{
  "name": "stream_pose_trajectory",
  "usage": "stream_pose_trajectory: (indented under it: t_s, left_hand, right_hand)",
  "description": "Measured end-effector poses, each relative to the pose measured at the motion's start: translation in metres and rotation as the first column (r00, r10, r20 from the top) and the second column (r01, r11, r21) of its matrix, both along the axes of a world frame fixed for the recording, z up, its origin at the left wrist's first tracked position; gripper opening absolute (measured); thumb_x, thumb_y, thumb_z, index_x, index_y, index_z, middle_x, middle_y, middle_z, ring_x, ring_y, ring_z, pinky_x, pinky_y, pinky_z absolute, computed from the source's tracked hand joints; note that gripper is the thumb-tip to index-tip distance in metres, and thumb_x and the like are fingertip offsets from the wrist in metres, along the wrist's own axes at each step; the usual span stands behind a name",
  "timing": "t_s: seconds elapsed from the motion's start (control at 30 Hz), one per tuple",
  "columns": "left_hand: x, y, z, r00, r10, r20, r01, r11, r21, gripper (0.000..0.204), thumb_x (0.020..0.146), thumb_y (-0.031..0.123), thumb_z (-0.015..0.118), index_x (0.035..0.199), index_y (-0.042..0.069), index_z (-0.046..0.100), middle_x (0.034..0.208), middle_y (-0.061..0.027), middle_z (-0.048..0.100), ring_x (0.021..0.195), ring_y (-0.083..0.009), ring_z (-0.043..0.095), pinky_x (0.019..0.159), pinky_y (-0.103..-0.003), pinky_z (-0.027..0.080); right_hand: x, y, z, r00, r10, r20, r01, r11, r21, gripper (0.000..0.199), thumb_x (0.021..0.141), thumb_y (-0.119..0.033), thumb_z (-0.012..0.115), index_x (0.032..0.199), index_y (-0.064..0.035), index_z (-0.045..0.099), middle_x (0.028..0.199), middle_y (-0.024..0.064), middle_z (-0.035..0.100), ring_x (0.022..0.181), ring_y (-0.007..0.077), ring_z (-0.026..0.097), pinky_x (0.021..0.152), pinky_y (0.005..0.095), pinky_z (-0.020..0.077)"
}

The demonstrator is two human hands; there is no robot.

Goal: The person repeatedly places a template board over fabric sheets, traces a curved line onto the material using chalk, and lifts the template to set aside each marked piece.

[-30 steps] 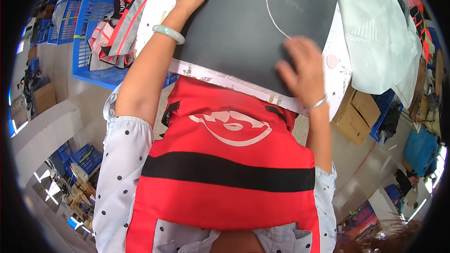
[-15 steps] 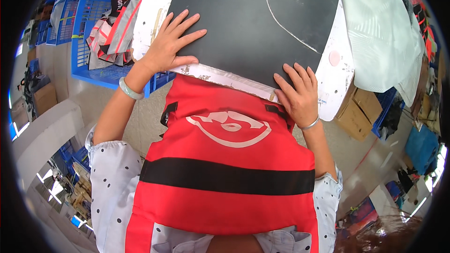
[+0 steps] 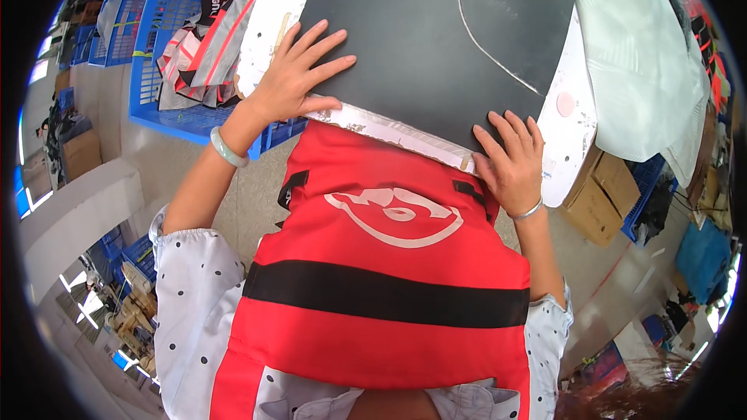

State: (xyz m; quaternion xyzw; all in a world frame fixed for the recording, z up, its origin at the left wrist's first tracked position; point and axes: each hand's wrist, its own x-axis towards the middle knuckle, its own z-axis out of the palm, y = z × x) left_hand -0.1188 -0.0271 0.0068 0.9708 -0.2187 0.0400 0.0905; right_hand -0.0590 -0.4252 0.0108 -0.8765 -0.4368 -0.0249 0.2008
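Note:
A dark grey flat panel (image 3: pixel 420 39) covers the middle of a white work board (image 3: pixel 572 128). A thin pale cord-like line (image 3: pixel 475 35) curves over the panel down to its right side. My left hand (image 3: pixel 303 74) lies flat with spread fingers on the panel's near left corner, its thumb along the white near edge. At the near right corner rests my right hand (image 3: pixel 513 159), fingers stretched over the panel and thumb at the edge. Neither hand holds anything. Below the board hangs the red apron (image 3: pixel 381 288) I wear, with a black band.
To the left stands a blue plastic crate (image 3: pixel 148 93) with grey and red fabric pieces (image 3: pixel 222 39) inside. A pale translucent sheet (image 3: pixel 642 62) drapes over the board's right side. Below it on the floor is a cardboard box (image 3: pixel 599 194). Further blue crates line the far left.
The whole view has shifted slightly, so everything appears a little further right. Both hands keep nearly the same places on the panel.

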Motion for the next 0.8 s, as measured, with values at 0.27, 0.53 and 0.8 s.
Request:
stream_pose_trajectory:
  t_s: [0.27,0.53,0.8]
  left_hand:
    - [-0.006,-0.004,-0.007,1.0,0.001,-0.026,-0.003,0.999,-0.047,0.06,0.081,0.049,0.066,0.133,0.021,0.056,0.146,-0.0085,0.044,0.139,-0.0338,0.034,0.113,-0.056,0.022]
    - [0.01,0.01,0.003,0.931,0.355,-0.081,-0.363,0.894,-0.264,0.068,0.087,0.05,0.061,0.141,0.01,0.047,0.152,-0.019,0.033,0.141,-0.0396,0.028,0.114,-0.049,0.023]
    - [0.001,0.014,0.001,0.985,0.0,-0.175,-0.015,0.996,-0.086,0.083,0.071,0.068,0.066,0.137,0.019,0.052,0.152,-0.0174,0.034,0.141,-0.0432,0.026,0.113,-0.06,0.016]
  right_hand:
    - [-0.003,0.004,-0.004,1.0,0.011,-0.026,-0.01,0.999,0.037,0.039,0.076,-0.011,0.07,0.114,-0.0113,0.065,0.125,0.01,0.058,0.119,0.0298,0.052,0.106,0.05,0.0334]
    - [0.01,0.0,0.015,0.959,-0.247,-0.139,0.264,0.958,0.116,0.061,0.07,-0.018,0.078,0.125,-0.0022,0.058,0.137,0.0195,0.049,0.125,0.0396,0.047,0.106,0.0471,0.0344]
    - [0.005,0.006,0.009,0.984,-0.058,-0.168,0.051,0.998,-0.047,0.05,0.078,-0.027,0.072,0.126,-0.0155,0.061,0.14,0.0132,0.048,0.13,0.0352,0.043,0.11,0.055,0.0272]
